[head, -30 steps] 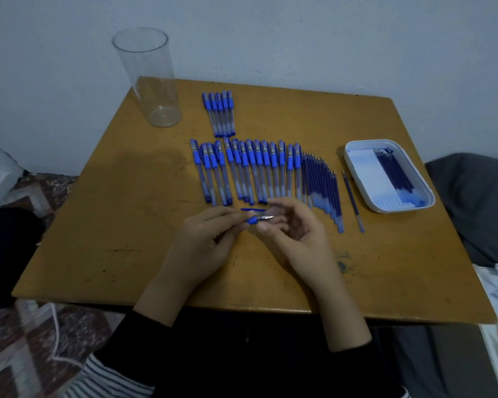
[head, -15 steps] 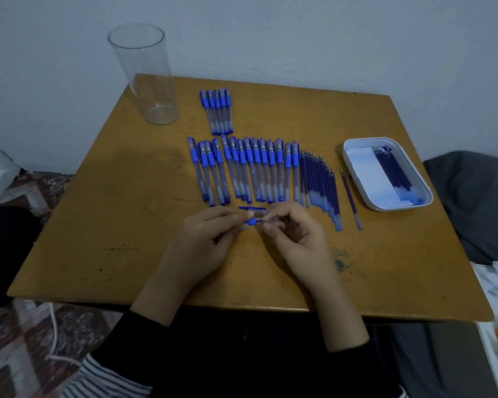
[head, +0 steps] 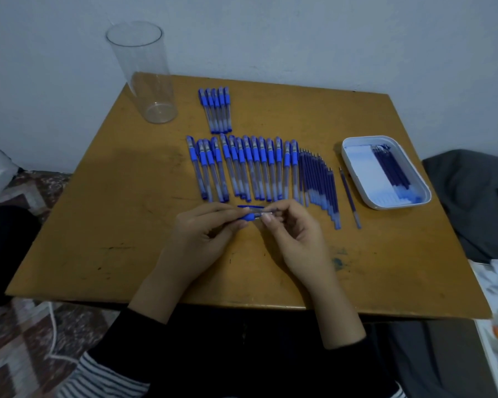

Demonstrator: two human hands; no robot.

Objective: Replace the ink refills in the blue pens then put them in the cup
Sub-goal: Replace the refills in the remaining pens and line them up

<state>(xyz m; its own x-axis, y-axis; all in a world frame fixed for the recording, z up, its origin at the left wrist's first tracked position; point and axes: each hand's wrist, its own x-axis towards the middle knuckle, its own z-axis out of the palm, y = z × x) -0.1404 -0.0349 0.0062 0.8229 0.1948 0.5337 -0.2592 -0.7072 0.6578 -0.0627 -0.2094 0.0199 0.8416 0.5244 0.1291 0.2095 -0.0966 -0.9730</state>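
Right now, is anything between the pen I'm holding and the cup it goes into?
Nothing upright. Only the left end of the long pen row lies flat between the held pen and the empty cup at the far left corner; lifting the pen over should clear it.

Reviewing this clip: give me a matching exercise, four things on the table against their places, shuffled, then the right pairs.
Things:
1. clear cup
2. white tray
3. group of five pens
4. held pen

Places:
A. right side of the table, with refills in it
B. between the left hand and the right hand
C. far left corner
D. far middle, behind the long row of pens

Pairs: 1-C, 2-A, 3-D, 4-B
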